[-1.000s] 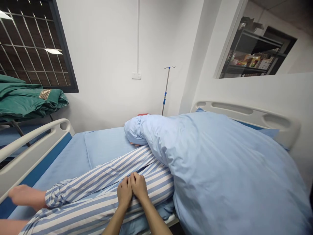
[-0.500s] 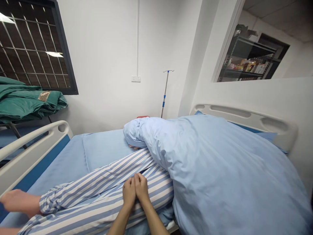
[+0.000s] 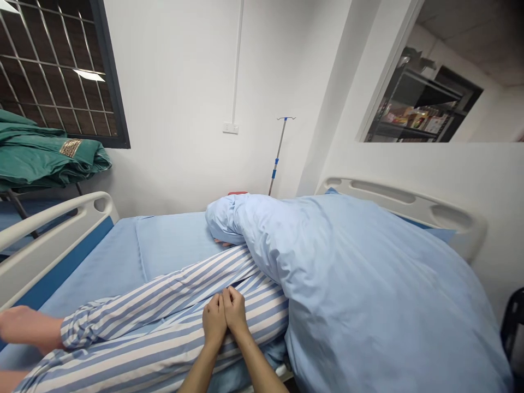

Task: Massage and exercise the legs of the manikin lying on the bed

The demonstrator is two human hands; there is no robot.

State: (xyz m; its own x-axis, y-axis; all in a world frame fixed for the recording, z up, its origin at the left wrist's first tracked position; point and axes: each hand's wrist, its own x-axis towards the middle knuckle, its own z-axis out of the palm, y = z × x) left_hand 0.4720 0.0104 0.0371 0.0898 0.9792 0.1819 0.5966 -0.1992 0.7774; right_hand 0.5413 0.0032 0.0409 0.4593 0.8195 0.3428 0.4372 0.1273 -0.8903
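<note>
My left hand (image 3: 213, 316) and my right hand (image 3: 234, 308) rest side by side on the near thigh of a person lying on the bed. Both hands are closed, knuckles up and touching each other. Their fingertips are turned down out of sight, so whether they pinch any cloth cannot be seen. Beneath them are blue-and-white striped trousers (image 3: 164, 357), covering both legs. A light blue quilt (image 3: 347, 284) hides the person's upper body, its bunched edge just right of my hands. Part of the person's hand (image 3: 223, 243) shows under the quilt's far edge.
The bed has a pale footboard (image 3: 57, 218) at left and a headboard (image 3: 393, 191) at right. Bare feet (image 3: 30, 327) lie near the footboard. A drip stand (image 3: 279, 150) stands behind the bed. Green folded bedding (image 3: 36, 155) lies at far left. A dark object (image 3: 513, 322) is at right.
The view has tilted and shifted slightly, and more of the dark object at right shows. My closed hands stay in the same place on the thigh.
</note>
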